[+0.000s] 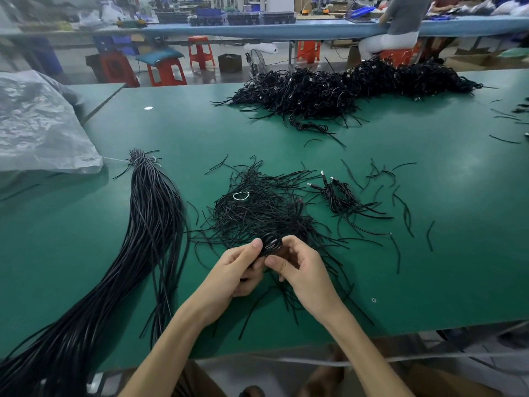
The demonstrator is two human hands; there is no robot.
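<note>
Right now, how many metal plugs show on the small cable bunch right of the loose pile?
3 on the small cable bunch, at its far end: left plug, middle plug, right plug. Others may be hidden among the cables.

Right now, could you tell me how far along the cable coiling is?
Looks done: the far heap of coiled cables and a small cluster beside the loose ties. In hand: left hand and right hand grip one small coil. Still to do: the thick bundle of straight cables.
</note>
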